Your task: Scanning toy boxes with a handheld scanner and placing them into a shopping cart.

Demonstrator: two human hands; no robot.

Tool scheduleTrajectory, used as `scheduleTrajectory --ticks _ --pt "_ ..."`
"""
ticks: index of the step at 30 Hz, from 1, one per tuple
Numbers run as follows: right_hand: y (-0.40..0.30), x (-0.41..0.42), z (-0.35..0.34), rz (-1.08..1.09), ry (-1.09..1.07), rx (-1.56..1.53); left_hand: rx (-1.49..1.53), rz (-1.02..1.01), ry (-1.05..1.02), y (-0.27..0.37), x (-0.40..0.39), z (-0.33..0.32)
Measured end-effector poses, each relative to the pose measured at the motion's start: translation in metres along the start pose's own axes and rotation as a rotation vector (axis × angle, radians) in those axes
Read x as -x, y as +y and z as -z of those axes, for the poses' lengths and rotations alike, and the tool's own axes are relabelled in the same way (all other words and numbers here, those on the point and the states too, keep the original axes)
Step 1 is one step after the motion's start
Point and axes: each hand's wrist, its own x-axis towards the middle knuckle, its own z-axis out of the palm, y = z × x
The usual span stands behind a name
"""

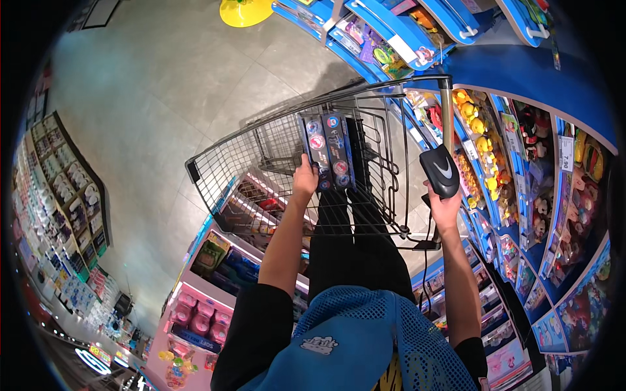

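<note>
Before me stands a wire shopping cart (194, 171), seen from above with its basket towards the left. Two long dark printed boxes (326, 151) lie side by side in it, bearing round red, white and blue emblems. My left hand (306, 177) grips the near left edge of these boxes; its fingertips are partly hidden. At the right, my right hand (444, 207) is closed around the cart's handle (446, 115), just below a black plastic handle unit (439, 171). A dark cord (426, 264) hangs below that hand.
Blue shelves (528, 73) with toys curve along the right, holding yellow duck toys (472, 117) and plush toys. Pink shelving (195, 293) stands close at the lower left. Farther left is a display rack (73, 190). Grey tiled floor (146, 97) extends beyond the cart; a yellow round object (246, 12) is at the top.
</note>
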Motion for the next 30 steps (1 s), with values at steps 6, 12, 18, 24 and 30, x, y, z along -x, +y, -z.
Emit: scheduleTrajectory --ticks 6,12,18,24,30 --pt "0.000 -0.001 0.000 0.129 -0.008 0.150 0.105 -0.143 0.014 -0.012 0.007 0.000" --pt "0.000 -0.003 -0.001 0.167 -0.012 0.173 0.064 -0.052 -0.006 -0.012 0.000 -0.001" --pt "-0.010 -0.005 -0.002 0.228 -0.007 0.205 0.029 -0.079 0.001 -0.012 0.001 -0.002" --pt "-0.006 -0.004 -0.002 0.129 -0.041 0.131 -0.020 -0.143 0.040 -0.022 0.007 -0.012" --pt "-0.013 -0.007 -0.001 0.272 -0.015 0.210 -0.002 -0.134 0.092 -0.022 0.009 -0.016"
